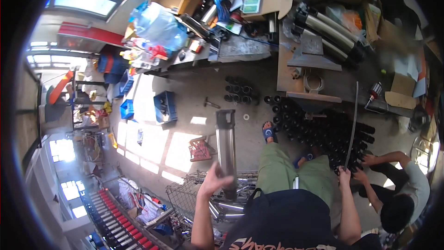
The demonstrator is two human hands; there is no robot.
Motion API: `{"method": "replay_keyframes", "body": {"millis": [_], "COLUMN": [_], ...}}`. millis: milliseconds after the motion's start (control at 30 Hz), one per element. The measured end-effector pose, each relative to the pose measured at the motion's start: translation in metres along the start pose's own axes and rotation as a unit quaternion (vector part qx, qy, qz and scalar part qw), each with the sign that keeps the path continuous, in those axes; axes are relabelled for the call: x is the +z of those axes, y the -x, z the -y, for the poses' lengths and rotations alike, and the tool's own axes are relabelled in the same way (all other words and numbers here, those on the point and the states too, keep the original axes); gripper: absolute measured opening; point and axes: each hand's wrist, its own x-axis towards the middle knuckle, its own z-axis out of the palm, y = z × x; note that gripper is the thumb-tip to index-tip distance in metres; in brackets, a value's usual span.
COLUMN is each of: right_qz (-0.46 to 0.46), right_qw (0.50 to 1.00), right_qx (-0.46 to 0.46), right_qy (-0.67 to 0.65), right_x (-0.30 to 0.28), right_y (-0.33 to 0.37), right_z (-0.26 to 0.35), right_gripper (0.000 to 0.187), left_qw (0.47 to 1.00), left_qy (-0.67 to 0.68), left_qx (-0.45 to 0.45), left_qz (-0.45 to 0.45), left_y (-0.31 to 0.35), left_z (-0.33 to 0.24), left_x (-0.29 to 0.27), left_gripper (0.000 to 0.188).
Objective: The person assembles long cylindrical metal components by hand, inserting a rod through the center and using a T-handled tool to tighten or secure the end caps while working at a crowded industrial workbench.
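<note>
Has at far left a row of red-ended tubes (121,217), then a wire basket (178,194) with shiny pipes (230,207) inside. Holds a steel tube (226,150) (black-capped at its upper end) near the basket, gripping its lower part with the clamped fingers of the left hand (214,182). Faces, farther right, a crowd of black cylinders (310,129) on the floor (199,83). Clamps the fingers of the right hand (344,176) on the lower end of a thin metal rod (353,125), near a co-worker's hands (368,160).
</note>
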Motion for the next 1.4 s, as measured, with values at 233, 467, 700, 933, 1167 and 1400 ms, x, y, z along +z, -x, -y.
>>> {"method": "replay_keyframes", "body": {"millis": [233, 467, 700, 933, 1167, 1400], "right_qz": [-0.159, -0.23, -0.32, -0.211, -0.206, -0.292], "right_qw": [0.973, 0.959, 0.914, 0.938, 0.897, 0.733], "right_qx": [-0.13, -0.159, -0.242, -0.271, -0.378, -0.534], "right_qy": [0.101, 0.041, 0.059, 0.042, 0.099, 0.303], "right_x": [-0.013, -0.014, -0.011, -0.006, -0.042, -0.133], "right_y": [0.031, 0.109, 0.131, 0.156, 0.172, 0.163], "right_z": [0.022, 0.029, 0.027, 0.084, 0.138, 0.24], "right_gripper": [0.054, 0.049, 0.047, 0.044, 0.041, 0.025], "left_qw": [0.804, 0.844, 0.89, 0.724, 0.857, 0.728], "left_qy": [0.323, 0.34, 0.262, 0.164, 0.113, 0.013], "left_qx": [0.485, 0.408, 0.373, 0.527, 0.454, 0.446], "left_qz": [0.113, 0.076, 0.029, -0.414, 0.216, 0.52], "left_y": [-0.05, -0.179, -0.214, -0.177, -0.154, -0.202], "left_z": [-0.24, -0.354, -0.413, -0.374, -0.367, -0.408], "left_x": [0.116, 0.185, 0.205, 0.241, 0.213, 0.183], "left_gripper": [0.064, 0.026, 0.026, 0.065, 0.047, 0.063]}}
